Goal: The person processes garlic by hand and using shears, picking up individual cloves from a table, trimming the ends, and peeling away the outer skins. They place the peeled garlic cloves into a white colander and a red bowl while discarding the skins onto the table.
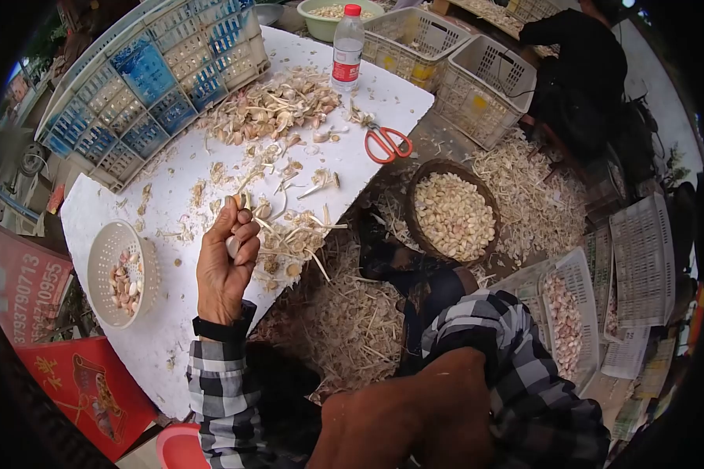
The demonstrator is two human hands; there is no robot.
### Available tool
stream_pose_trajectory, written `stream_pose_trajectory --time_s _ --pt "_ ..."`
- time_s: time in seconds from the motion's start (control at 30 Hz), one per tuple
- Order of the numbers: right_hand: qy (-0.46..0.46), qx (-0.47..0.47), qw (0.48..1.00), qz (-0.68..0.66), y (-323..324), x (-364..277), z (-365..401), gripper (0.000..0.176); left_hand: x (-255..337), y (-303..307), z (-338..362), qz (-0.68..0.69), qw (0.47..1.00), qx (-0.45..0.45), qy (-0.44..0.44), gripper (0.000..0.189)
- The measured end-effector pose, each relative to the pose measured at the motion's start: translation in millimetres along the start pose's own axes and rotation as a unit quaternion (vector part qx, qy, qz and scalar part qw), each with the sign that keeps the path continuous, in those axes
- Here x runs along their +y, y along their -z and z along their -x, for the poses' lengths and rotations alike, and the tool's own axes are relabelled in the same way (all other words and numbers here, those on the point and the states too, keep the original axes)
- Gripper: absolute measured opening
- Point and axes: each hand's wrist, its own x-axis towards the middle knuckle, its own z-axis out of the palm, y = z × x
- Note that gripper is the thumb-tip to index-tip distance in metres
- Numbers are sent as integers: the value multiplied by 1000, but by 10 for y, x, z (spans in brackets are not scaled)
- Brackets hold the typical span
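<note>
My left hand is raised over the white tabletop, palm up, its fingers curled. A pale garlic clove shows in the palm, and thumb and forefinger pinch a small yellowish-brown bit at the tip. Beneath and beside it lie dry garlic stalks and skins. My right hand looms very close to the camera at the bottom, bent back from its checked sleeve; its fingers are out of sight. To the left stands a white colander holding several cloves.
A heap of garlic, red-handled scissors and a water bottle are on the table. A blue-and-white crate leans at its back left. A basket of peeled cloves sits lower right; another person is behind.
</note>
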Motion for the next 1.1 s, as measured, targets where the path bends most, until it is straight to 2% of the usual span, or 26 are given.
stream_pose_trajectory --time_s 0.03,0.07,0.13,0.27,0.33,0.43,0.57,0.63,0.87,0.93,0.97,1.03,1.1 --pt "58 5 998 3 14 43 -3 22 7 17 20 2 1000 6 -4 13" --pt "56 4 998 -2 4 54 2 22 10 19 22 8 1000 5 1 12" --pt "62 35 992 -100 -51 48 -8 22 6 -18 64 3 1000 13 0 14" --pt "54 70 994 -71 -52 41 23 22 12 -25 126 -26 1000 2 -7 12" --pt "73 26 997 -3 18 -7 -29 21 19 -65 193 -39 999 14 -7 11" --pt "100 48 994 -24 34 113 12 21 5 -126 322 -44 999 -1 -6 9" --pt "77 61 994 -49 -29 51 49 21 14 -170 421 -77 997 -4 -11 8" --pt "47 136 980 -135 -113 39 85 21 16 -177 447 -75 997 -4 -14 8" --pt "85 98 990 -55 -53 59 86 22 4 -274 518 -78 997 0 -21 13" --pt "43 177 973 -143 -162 33 113 24 -11 -272 513 -82 996 -12 -16 12" --pt "45 178 973 -143 -141 18 134 24 -5 -272 527 -73 997 -25 -17 12" --pt "30 144 986 -79 -39 -23 159 25 31 -325 596 -72 997 -31 -19 12" --pt "-62 263 958 92 91 -305 145 25 34 -449 742 -112 992 -42 -40 14"
